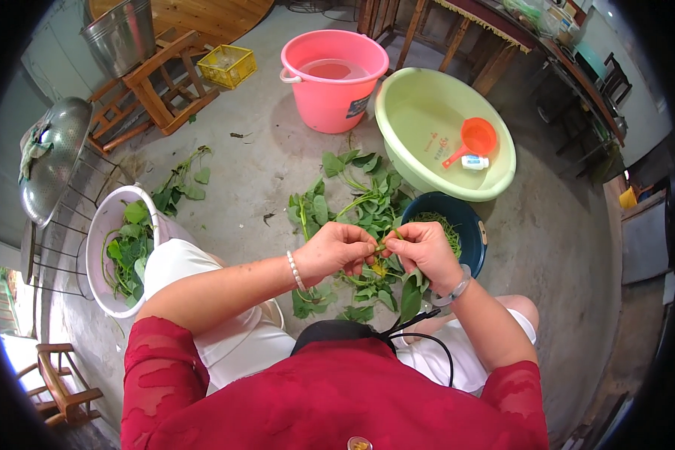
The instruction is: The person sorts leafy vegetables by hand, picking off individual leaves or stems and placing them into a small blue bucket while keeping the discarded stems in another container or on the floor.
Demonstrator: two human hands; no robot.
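Both hands meet over a spread of leafy green vines [365,197] on the concrete floor. My left hand [340,250] pinches one end of a short piece of green stem [380,247] between thumb and fingers. The fingertips of my right hand [424,250] close on the same stem from the other side, and a large leaf [411,298] hangs below that palm. Just beyond my right hand, a dark blue basin [475,225] contains thin green stem pieces [453,239], partly hidden by the hand.
At left, a pale pink bucket [171,225] of leafy vines stands beside my knee, near a metal colander [56,163]. Ahead stand a pink bucket [332,107] and a large light green tub [394,146] holding an orange dipper [478,136] and a white bottle [475,162]. Wooden stools [157,95] are farther left.
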